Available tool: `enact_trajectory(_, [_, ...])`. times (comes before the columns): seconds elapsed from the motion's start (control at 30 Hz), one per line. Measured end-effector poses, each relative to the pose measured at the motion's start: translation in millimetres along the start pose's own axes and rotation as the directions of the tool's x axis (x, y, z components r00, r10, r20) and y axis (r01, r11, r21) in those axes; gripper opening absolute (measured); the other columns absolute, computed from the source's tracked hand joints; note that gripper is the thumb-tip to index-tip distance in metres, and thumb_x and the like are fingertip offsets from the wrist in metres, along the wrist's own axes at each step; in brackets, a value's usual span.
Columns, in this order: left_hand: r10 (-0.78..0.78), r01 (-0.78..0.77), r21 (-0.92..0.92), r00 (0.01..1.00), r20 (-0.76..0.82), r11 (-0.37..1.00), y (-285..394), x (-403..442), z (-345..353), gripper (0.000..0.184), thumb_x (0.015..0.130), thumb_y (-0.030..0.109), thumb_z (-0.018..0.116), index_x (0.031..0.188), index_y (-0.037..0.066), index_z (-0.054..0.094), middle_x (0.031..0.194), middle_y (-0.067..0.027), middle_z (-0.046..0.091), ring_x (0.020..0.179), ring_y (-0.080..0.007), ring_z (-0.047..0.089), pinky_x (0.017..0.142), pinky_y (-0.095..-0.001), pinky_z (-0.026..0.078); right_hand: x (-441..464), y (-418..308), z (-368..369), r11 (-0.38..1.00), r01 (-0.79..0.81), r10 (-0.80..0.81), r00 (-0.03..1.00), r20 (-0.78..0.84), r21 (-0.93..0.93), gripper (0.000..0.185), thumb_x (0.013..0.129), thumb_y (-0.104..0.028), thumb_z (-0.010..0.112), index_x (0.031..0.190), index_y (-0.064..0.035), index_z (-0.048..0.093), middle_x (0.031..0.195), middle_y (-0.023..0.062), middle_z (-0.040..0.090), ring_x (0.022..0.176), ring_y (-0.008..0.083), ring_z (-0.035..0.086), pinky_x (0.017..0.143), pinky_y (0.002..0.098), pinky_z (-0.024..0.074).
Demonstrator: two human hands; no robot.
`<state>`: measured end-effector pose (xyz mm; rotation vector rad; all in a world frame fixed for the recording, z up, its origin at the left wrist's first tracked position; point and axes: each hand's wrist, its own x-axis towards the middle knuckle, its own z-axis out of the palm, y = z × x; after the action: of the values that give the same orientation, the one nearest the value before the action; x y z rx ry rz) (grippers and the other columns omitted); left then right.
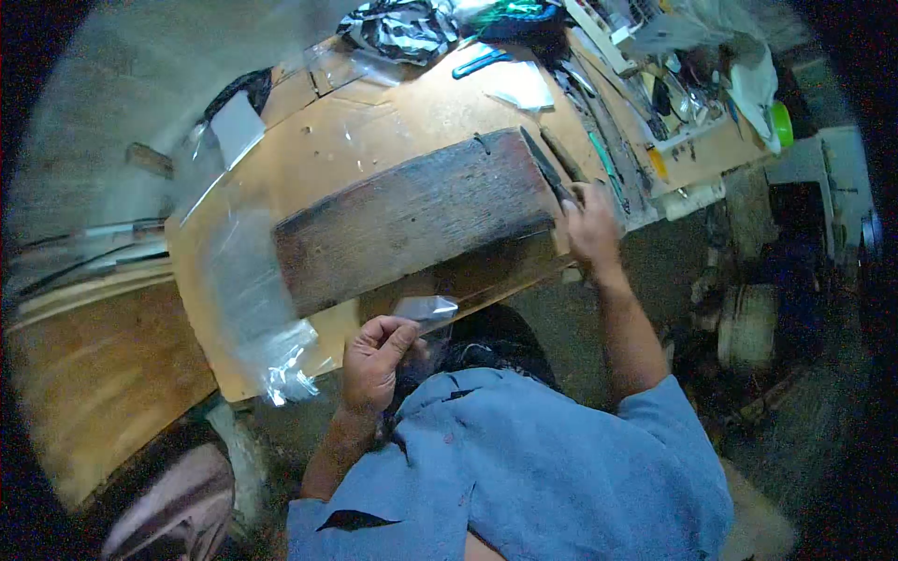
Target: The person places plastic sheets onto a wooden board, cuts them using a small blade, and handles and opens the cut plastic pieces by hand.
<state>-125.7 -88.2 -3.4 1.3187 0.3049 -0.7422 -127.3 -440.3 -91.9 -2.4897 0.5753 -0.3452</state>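
Observation:
Near the table's front edge, my left hand (pixel 376 360) pinches a small clear plastic bag (pixel 428 309) between thumb and fingers. A long worn wooden board (pixel 412 220) lies across the table in front of me. At the board's right end, my right hand (pixel 589 224) is closed around the near end of a dark knife (pixel 543 161), whose blade points away from me. Beside the knife rests a brown wooden stick (pixel 563 154). Clear plastic sheets or bags (pixel 248 299) are spread at the board's left end, crumpled at the near side.
A blue cutter (pixel 482 64) and a white sheet (pixel 522 86) lie at the back. Striped plastic (pixel 400 28) is bunched behind them. To the right stands a tray (pixel 694 136) with assorted tools. A white card (pixel 237 129) sits at the left rear edge.

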Motion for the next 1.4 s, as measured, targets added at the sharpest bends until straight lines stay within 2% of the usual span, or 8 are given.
enact_trajectory(0.13, [0.028, -0.026, -0.026, 0.999, 0.044, 0.999, 8, -5, 1, 0.018, 0.093, 0.018, 0.061, 0.09, 0.001, 0.064, 0.076, -0.0058, 0.067, 0.066, -0.0115, 0.063, 0.064, -0.0245, 0.051, 0, 63, 21, 0.972, 0.056, -0.048, 0.998, 0.04, -0.23, 0.042, 0.079, -0.022, 0.069, 0.112, -0.0008, 0.054, 0.101, 0.0234, 0.058, 0.096, 0.0422, 0.054, 0.082, 0.0487, 0.0435])
enact_trajectory(0.4, [0.038, -0.033, -0.071, 0.997, 0.065, 0.997, 16, -11, -3, 0.02, 0.094, 0.02, 0.06, 0.088, 0.001, 0.064, 0.075, -0.0055, 0.066, 0.067, -0.0121, 0.063, 0.062, -0.0247, 0.051, -6, 72, 27, 0.97, 0.016, 0.018, 0.99, 0.139, -0.241, 0.037, 0.083, -0.019, 0.066, 0.112, 0.0012, 0.054, 0.098, 0.0236, 0.056, 0.094, 0.0427, 0.054, 0.083, 0.0462, 0.0437])
enact_trajectory(0.63, [0.094, -0.092, -0.142, 0.996, 0.01, 0.986, 25, -10, -2, 0.021, 0.094, 0.022, 0.059, 0.089, 0.002, 0.063, 0.074, -0.0064, 0.065, 0.067, -0.0141, 0.064, 0.062, -0.027, 0.052, -27, 45, -33, 0.993, 0.068, -0.062, 0.996, 0.062, -0.095, 0.034, 0.084, -0.015, 0.062, 0.113, -0.0011, 0.052, 0.102, 0.0219, 0.056, 0.096, 0.0395, 0.055, 0.084, 0.0441, 0.0445])
enact_trajectory(0.77, [0.099, -0.1, -0.108, 0.995, -0.016, 0.989, 27, -6, -9, 0.022, 0.093, 0.023, 0.06, 0.089, 0.002, 0.063, 0.075, -0.0067, 0.065, 0.066, -0.0152, 0.064, 0.063, -0.0278, 0.052, -41, -23, -105, 0.89, -0.225, 0.019, 0.888, 0.46, 0.396, 0.035, 0.078, -0.011, 0.064, 0.111, -0.0025, 0.055, 0.095, 0.0123, 0.056, 0.09, 0.0275, 0.056, 0.084, 0.0361, 0.0438])
enact_trajectory(0.9, [0.157, -0.164, -0.16, 0.986, -0.054, 0.973, 27, 0, -11, 0.022, 0.093, 0.024, 0.061, 0.09, 0.002, 0.063, 0.075, -0.0069, 0.065, 0.065, -0.0153, 0.064, 0.061, -0.0266, 0.053, -49, -81, -146, 0.88, -0.171, -0.159, 0.773, 0.614, 0.444, 0.031, 0.071, -0.004, 0.062, 0.102, -0.001, 0.058, 0.094, 0.0061, 0.055, 0.085, 0.0177, 0.054, 0.079, 0.0293, 0.043])
enact_trajectory(1.27, [0.054, -0.055, -0.147, 0.998, -0.016, 0.988, 33, -12, -13, 0.013, 0.09, 0.012, 0.063, 0.094, 0.0, 0.064, 0.079, -0.0074, 0.067, 0.072, -0.014, 0.065, 0.069, -0.0271, 0.053, -58, -97, -128, 0.931, -0.086, -0.205, 0.678, 0.706, 0.354, 0.036, 0.065, -0.008, 0.07, 0.099, -0.0005, 0.06, 0.087, 0.0125, 0.057, 0.083, 0.0281, 0.057, 0.076, 0.0349, 0.0454])
enact_trajectory(1.33, [0.13, -0.135, 0.092, 0.99, 0.055, 0.987, 28, -11, -16, 0.011, 0.088, 0.006, 0.065, 0.095, -0.001, 0.064, 0.083, -0.0079, 0.068, 0.074, -0.0131, 0.064, 0.071, -0.0263, 0.053, -59, -102, -124, 0.932, -0.081, -0.205, 0.683, 0.701, 0.352, 0.036, 0.065, -0.008, 0.07, 0.099, -0.0007, 0.06, 0.087, 0.0122, 0.057, 0.083, 0.0279, 0.057, 0.076, 0.0348, 0.0454])
enact_trajectory(1.4, [0.112, -0.116, 0.036, 0.99, 0.084, 0.993, 24, -13, -18, 0.014, 0.086, 0.006, 0.068, 0.098, -0.001, 0.064, 0.087, -0.0077, 0.069, 0.076, -0.0127, 0.064, 0.072, -0.0261, 0.052, -60, -106, -119, 0.933, -0.077, -0.204, 0.689, 0.696, 0.35, 0.036, 0.065, -0.008, 0.07, 0.099, -0.0008, 0.06, 0.087, 0.0119, 0.057, 0.082, 0.0278, 0.057, 0.076, 0.0346, 0.0454])
